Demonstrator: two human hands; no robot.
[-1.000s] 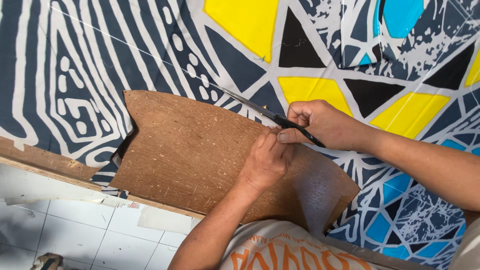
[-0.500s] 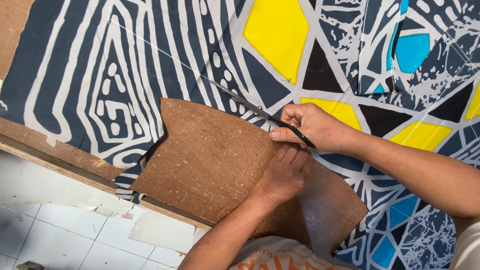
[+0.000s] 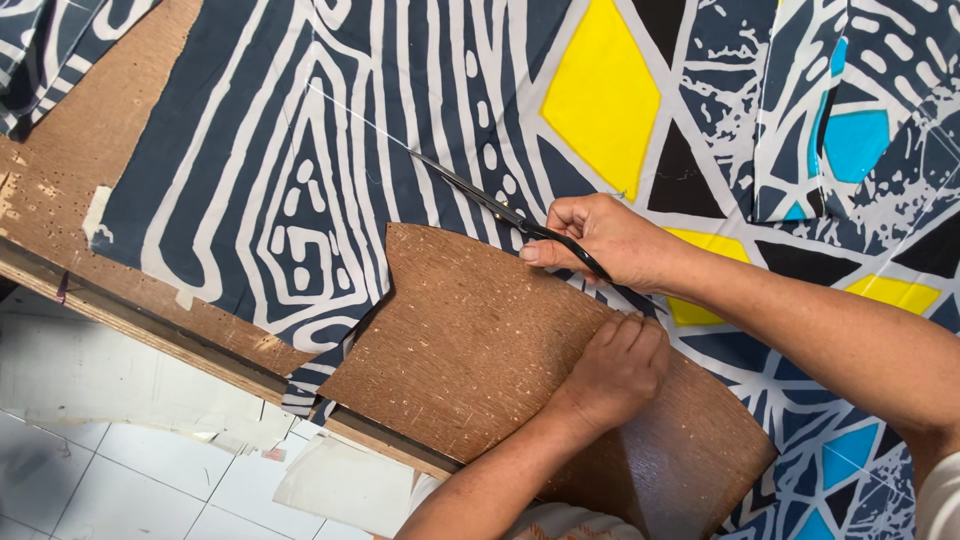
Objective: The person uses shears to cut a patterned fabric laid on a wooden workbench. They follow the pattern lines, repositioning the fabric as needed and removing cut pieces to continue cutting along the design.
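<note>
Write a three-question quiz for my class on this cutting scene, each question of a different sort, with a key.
1. True or false: the left hand presses flat on the brown pattern board.
2. Which tool does the right hand hold? A) chalk B) scissors C) ruler
3. Fill in: the board lies on patterned ____ spread over the wooden table.

Key
1. True; its fingers rest on the board near the upper edge.
2. B; the blades point up and left along the board's edge.
3. Fabric, dark blue and white with yellow and turquoise patches.
</note>
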